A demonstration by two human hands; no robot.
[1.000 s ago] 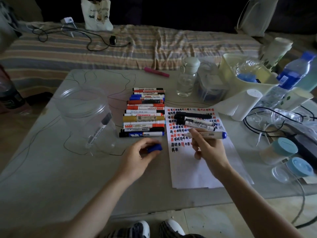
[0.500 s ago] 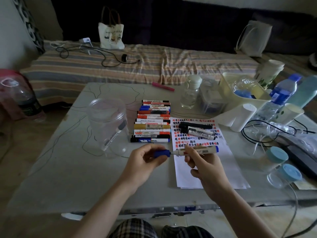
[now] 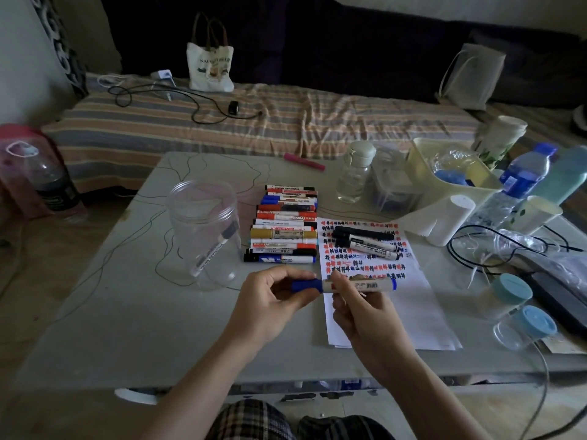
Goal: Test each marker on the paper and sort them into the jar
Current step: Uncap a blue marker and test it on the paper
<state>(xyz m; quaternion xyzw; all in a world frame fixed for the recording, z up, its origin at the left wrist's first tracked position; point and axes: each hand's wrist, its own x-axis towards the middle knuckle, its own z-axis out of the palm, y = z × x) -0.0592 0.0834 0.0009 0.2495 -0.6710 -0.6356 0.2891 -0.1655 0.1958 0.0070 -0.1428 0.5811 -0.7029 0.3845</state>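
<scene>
Blue cap now back on marker, both hands clamped on it.

At frame centre the left hand pinches the blue cap while the right hand grips the marker barrel, held level over the paper's near edge. Left of centre a clear jar stands on the worktop with one marker leaning inside. A row of markers lies between jar and paper.
</scene>
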